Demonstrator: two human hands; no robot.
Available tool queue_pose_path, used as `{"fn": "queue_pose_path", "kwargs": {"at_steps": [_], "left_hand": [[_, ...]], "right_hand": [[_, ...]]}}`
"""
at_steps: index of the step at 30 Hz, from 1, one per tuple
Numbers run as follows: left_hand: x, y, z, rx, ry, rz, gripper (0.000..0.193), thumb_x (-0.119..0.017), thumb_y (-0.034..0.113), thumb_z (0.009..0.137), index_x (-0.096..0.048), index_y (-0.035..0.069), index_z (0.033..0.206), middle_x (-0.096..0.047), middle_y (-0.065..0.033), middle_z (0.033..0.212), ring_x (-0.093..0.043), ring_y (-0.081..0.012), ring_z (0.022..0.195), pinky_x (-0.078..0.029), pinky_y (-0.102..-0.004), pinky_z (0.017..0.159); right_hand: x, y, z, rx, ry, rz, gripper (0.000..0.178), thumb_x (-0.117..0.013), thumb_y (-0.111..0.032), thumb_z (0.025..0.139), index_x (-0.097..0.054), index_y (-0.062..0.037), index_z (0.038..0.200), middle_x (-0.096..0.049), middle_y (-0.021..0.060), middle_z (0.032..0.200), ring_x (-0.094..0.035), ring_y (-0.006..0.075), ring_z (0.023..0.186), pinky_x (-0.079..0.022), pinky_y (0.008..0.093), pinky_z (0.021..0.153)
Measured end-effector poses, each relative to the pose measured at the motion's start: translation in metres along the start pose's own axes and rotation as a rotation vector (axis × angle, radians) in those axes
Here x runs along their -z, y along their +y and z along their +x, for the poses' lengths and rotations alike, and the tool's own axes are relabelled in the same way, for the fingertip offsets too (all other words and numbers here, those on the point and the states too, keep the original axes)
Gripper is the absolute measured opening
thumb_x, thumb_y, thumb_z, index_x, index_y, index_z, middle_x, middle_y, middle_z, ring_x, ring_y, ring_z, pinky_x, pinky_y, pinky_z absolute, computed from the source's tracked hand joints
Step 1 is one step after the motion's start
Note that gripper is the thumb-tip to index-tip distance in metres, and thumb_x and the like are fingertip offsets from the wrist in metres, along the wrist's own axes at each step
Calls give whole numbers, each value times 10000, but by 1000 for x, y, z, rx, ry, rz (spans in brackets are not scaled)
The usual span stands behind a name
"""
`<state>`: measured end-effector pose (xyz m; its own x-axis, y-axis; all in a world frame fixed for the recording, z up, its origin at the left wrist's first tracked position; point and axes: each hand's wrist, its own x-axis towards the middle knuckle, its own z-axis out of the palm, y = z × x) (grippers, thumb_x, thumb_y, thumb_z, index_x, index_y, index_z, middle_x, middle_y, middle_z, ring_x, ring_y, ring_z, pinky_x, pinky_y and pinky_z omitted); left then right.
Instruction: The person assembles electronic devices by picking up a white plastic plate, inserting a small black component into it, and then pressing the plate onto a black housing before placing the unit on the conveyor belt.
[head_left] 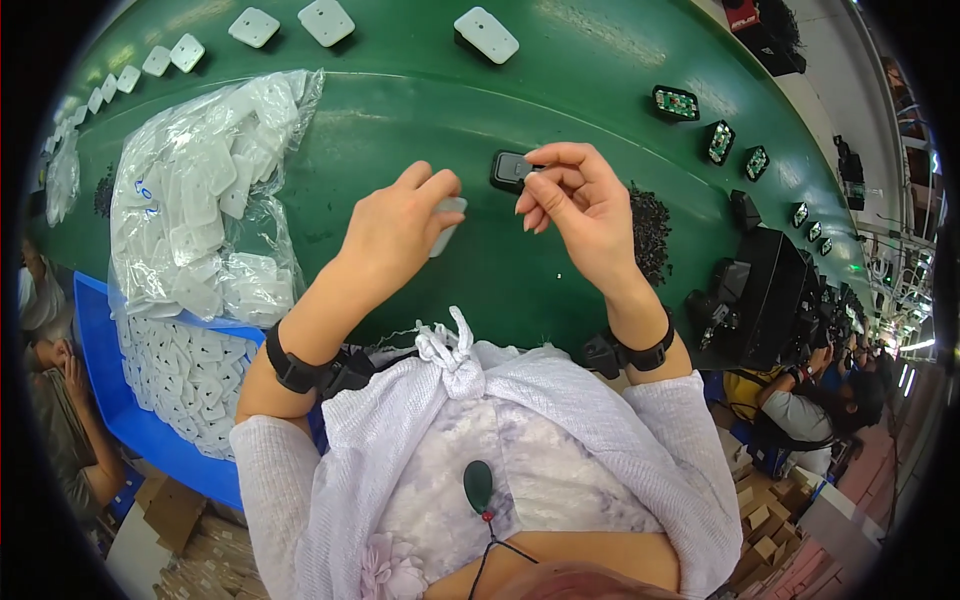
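My left hand is closed around a pale, translucent plastic cover, held just above the green work surface. Ahead and slightly to its right lies a small black plastic case with a greyish inner face. My right hand is at the right edge of this case, thumb and forefinger pinched together. Whatever those fingertips hold, if anything, is too small to make out. A heap of tiny black parts lies beside my right wrist.
At left, a clear bag of white covers rests by a blue bin full of more covers. White-topped cases line the far belt. Black housings with green circuit boards and a black box stand right. Other people sit at both sides.
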<state>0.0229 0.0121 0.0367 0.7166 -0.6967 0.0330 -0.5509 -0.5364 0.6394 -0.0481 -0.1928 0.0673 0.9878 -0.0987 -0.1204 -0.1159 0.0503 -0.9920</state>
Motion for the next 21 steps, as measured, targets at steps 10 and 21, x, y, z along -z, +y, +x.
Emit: {"fn": "queue_pose_path", "kwargs": {"at_steps": [10,21], "left_hand": [[-1,15,-2,-109,242,-284,143,-623,64,844,-609,70,986,-640,-107,800,-640,-306,679,-496,-358,549],[-4,11,-17,-44,344,-267,223,-579,-28,856,-610,41,1066,-649,-122,884,-656,-252,689,-532,-313,600]], "right_hand": [[-28,11,6,133,-92,-195,268,-588,-37,929,-506,-9,1183,-612,42,826,-584,96,717,-477,227,626],[-34,0,6,80,-112,-287,87,-653,-54,885,-619,10,934,-621,31,807,-575,87,692,-471,228,632]]}}
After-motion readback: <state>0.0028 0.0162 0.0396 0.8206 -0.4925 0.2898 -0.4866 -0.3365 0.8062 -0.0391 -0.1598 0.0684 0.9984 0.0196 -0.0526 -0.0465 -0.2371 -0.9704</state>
